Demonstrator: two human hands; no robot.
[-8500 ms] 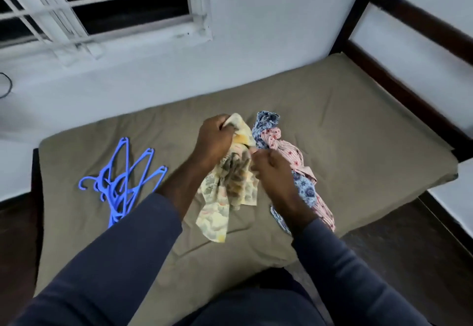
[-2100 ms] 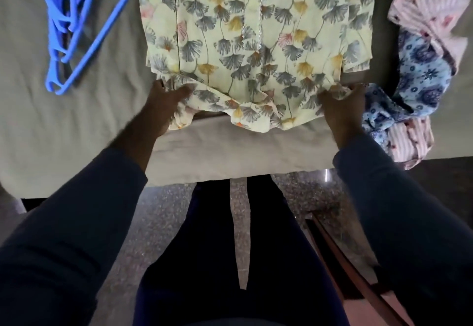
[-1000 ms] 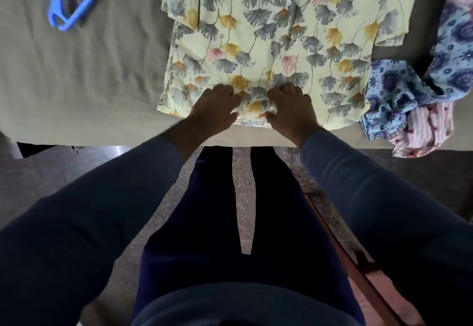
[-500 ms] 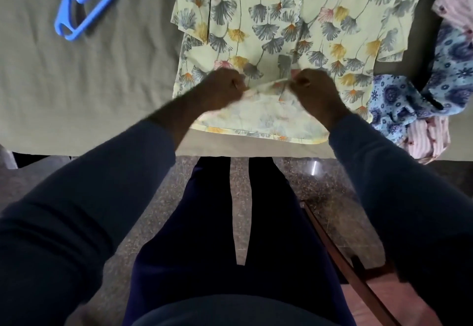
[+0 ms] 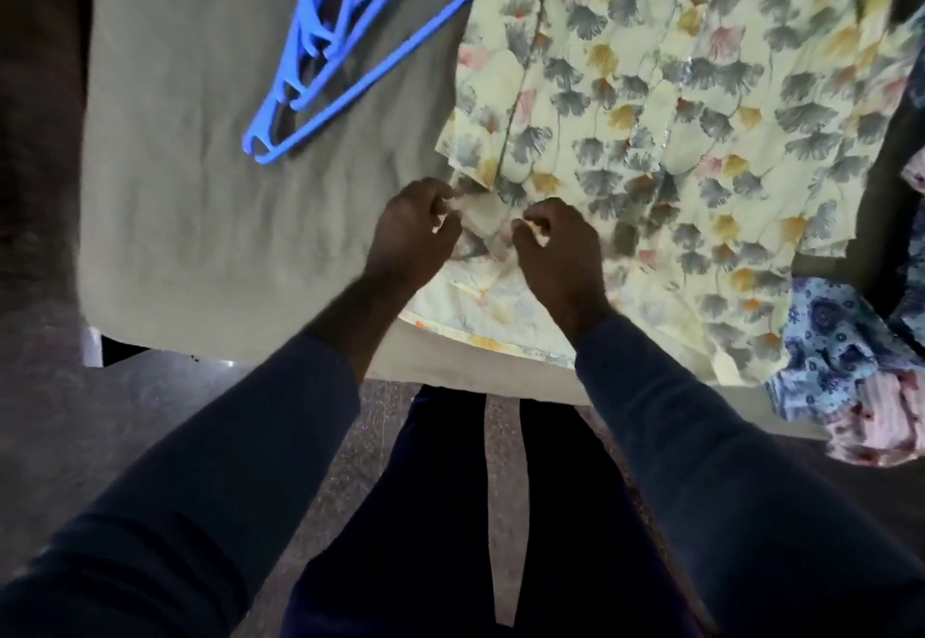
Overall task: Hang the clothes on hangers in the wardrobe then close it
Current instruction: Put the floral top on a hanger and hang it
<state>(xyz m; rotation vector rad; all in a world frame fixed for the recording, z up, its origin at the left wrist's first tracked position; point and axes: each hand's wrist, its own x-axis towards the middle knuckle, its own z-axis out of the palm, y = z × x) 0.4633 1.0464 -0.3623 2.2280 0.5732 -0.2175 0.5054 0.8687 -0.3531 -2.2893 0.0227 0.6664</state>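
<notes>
A pale yellow floral garment (image 5: 675,101) lies spread on the olive-covered bed (image 5: 200,187), its hem at the near edge. My left hand (image 5: 413,232) and my right hand (image 5: 555,249) sit close together at the hem's left part, each pinching a fold of the fabric, with the hem turned up to show its paler inside. A bundle of blue plastic hangers (image 5: 345,31) lies on the bed to the upper left, just beside the garment. The wardrobe is out of view.
A blue patterned garment (image 5: 841,352) and a pink striped one (image 5: 881,442) hang bunched over the bed's near edge at the right. Dark speckled floor (image 5: 125,417) and my legs fill the lower frame.
My hands have shifted left along the hem and drawn closer together, still pinching the turned-up fabric. The view has swung left, bringing more of the hangers in.
</notes>
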